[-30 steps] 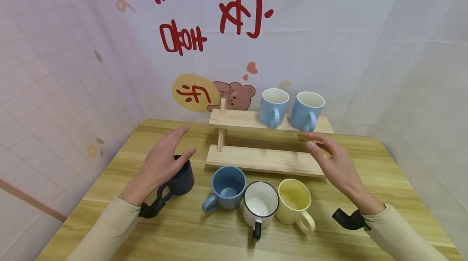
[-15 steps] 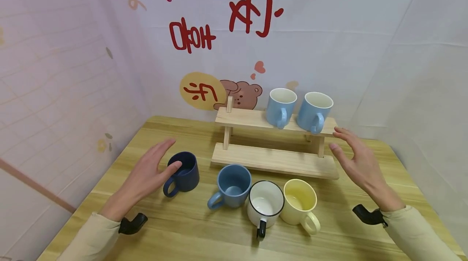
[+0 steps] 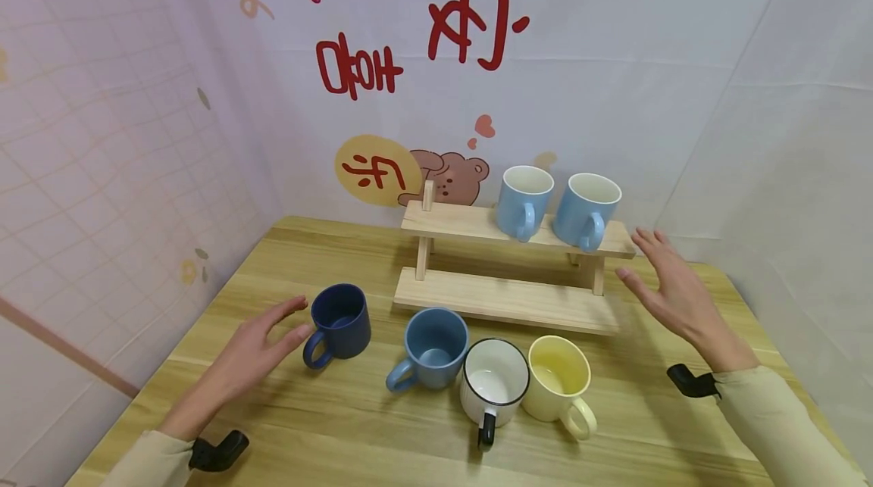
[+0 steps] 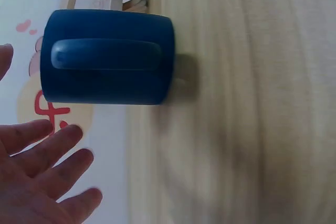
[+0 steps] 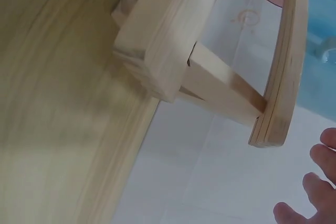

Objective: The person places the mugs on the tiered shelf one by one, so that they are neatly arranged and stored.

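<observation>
My left hand [image 3: 248,358] is held with extended fingers just left of a navy mug [image 3: 348,332], apart from it. In the left wrist view that mug [image 4: 110,85] turns its handle toward the camera, the spread fingers of the hand [image 4: 44,169] below it. My right hand [image 3: 682,301] hovers beside the right end of a two-tier wooden rack [image 3: 457,218], fingers loosely extended around nothing. Two light blue mugs [image 3: 520,207] stand on the upper tier, handles forward. The right wrist view shows the rack's end [image 5: 173,40] and the fingertips of the hand [image 5: 320,187].
Ahead of the rack stand a medium-blue mug [image 3: 436,373], a white mug [image 3: 475,398] with black rim and a yellow mug [image 3: 542,400], close together in a row. The lower tier [image 3: 505,299] is bare wood. A printed cloth backdrop [image 3: 600,93] hangs behind the table [image 3: 368,441].
My left hand has drawn back down and left from over the navy mug. My right hand has moved right, away from the right light blue mug. The head view shifted slightly; the mugs stayed put.
</observation>
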A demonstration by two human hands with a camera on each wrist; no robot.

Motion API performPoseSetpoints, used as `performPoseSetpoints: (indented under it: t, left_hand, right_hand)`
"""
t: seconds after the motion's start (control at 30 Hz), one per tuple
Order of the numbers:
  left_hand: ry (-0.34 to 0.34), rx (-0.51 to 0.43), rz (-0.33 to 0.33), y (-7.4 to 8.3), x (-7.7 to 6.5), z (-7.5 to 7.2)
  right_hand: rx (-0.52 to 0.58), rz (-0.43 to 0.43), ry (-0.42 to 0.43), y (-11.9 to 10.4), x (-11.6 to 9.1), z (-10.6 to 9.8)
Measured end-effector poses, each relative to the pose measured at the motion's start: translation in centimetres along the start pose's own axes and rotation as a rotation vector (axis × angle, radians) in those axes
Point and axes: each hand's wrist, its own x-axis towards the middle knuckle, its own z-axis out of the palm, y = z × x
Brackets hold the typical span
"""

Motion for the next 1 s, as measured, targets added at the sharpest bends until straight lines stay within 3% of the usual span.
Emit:
performPoseSetpoints:
  t: [0.27, 0.5, 0.87, 1.0]
  left_hand:
    - [-0.083, -0.087, -0.091, -1.1, -0.6, 0.6]
    - [-0.167, -0.258, -0.144, -1.5, -0.5, 1.1]
    - [-0.272, -0.455, -0.125, -2.3, -0.4, 1.5]
    - [-0.317, -0.579, -0.146, -2.4, 0.0, 1.8]
  right_hand:
    - [-0.075, -0.041, -0.081, 0.2, 1.0, 0.4]
    - [-0.094, -0.049, -0.13, 0.4, 1.4, 1.1]
    - [-0.102, -0.047, -0.157, 0.2, 1.4, 1.6]
    - [-0.104, -0.046, -0.168, 0.2, 1.5, 1.8]
